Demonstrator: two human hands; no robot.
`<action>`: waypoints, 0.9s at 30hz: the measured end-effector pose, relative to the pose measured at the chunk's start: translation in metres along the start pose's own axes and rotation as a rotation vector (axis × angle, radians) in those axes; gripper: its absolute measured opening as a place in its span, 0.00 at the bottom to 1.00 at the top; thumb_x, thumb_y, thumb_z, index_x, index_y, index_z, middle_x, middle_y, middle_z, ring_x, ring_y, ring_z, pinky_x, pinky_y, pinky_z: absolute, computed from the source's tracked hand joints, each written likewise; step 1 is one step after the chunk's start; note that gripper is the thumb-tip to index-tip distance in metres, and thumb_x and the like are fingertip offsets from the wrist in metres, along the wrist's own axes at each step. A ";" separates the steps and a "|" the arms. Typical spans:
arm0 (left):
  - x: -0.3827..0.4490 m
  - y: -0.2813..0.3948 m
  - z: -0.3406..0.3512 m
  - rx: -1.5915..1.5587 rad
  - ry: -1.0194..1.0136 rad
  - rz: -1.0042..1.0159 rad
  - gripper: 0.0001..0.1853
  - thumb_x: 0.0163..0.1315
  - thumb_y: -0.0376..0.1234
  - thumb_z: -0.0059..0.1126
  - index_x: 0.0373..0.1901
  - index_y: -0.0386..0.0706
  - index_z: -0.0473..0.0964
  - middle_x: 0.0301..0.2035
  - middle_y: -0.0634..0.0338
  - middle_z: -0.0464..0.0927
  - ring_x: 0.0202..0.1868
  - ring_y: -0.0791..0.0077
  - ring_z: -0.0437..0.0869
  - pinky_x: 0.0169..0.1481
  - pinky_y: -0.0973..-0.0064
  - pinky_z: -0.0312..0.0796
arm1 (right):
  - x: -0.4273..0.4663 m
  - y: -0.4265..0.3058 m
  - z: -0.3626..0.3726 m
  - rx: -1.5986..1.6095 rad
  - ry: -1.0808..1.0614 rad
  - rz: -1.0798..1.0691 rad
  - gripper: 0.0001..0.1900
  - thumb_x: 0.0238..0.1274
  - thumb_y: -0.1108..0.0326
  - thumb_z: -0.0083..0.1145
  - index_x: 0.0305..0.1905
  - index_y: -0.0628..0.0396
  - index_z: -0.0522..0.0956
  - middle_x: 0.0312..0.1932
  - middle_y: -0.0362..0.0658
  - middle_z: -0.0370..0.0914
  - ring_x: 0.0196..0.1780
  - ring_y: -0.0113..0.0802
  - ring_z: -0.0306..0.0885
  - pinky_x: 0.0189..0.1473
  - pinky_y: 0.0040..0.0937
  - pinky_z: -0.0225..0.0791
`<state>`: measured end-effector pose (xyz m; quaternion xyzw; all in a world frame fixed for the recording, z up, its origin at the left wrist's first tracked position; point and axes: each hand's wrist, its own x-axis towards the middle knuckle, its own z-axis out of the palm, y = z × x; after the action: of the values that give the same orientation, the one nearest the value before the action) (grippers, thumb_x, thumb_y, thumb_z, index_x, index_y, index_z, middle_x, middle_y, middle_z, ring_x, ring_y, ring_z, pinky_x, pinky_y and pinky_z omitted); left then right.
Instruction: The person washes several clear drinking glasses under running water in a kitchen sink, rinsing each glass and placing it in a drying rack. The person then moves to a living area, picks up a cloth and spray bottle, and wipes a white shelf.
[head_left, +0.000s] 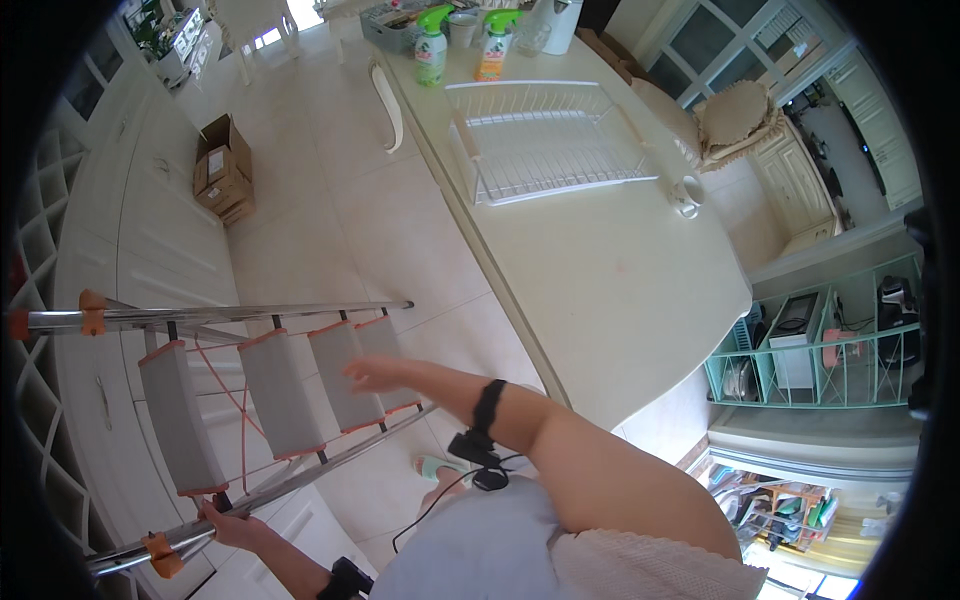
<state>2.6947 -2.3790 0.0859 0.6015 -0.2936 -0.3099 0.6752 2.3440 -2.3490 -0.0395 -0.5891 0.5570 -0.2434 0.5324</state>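
A metal stepladder (274, 394) with grey treads and orange edge trims stands at the left in the head view. My left hand (234, 526) is closed around its near chrome side rail, just beside the end of a tread. My right hand (373, 373) hangs over the lower treads, with its fingers loosely apart and nothing held. Whether it touches a tread cannot be told. Dark straps with small devices sit on both forearms, and a black cable (427, 511) runs from the right one.
A long table (600, 292) bears a white wire dish rack (551, 191), a mug (686, 196) and spray bottles (430, 64). Cardboard boxes (223, 176) stand by white cabinets (176, 195). A turquoise wire shelf (814, 403) is at the right. My sandalled foot (431, 466) is near the ladder.
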 end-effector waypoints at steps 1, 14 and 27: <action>0.004 -0.007 -0.009 0.054 0.023 0.002 0.17 0.61 0.34 0.55 0.46 0.35 0.64 0.44 0.52 0.69 0.48 0.67 0.72 0.57 0.68 0.64 | -0.021 0.004 -0.008 0.050 0.002 0.011 0.26 0.54 0.60 0.58 0.58 0.56 0.70 0.50 0.51 0.75 0.54 0.41 0.74 0.54 0.36 0.67; -0.095 -0.142 0.094 1.369 -1.577 0.207 0.18 0.62 0.44 0.46 0.43 0.39 0.73 0.43 0.46 0.77 0.47 0.50 0.77 0.53 0.56 0.67 | -0.147 -0.046 -0.148 0.375 0.396 -0.024 0.20 0.57 0.65 0.57 0.55 0.59 0.72 0.49 0.48 0.75 0.51 0.35 0.74 0.50 0.30 0.69; -0.042 -0.232 0.508 1.352 -1.730 0.739 0.19 0.52 0.45 0.57 0.41 0.43 0.78 0.41 0.49 0.80 0.46 0.54 0.79 0.50 0.63 0.70 | -0.071 -0.060 -0.266 0.137 0.372 -0.144 0.21 0.60 0.65 0.57 0.57 0.55 0.71 0.51 0.43 0.74 0.51 0.32 0.73 0.51 0.28 0.67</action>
<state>2.2619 -2.6870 -0.0929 0.3042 -0.9211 -0.1813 -0.1614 2.1149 -2.3903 0.1197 -0.5348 0.5843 -0.4228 0.4402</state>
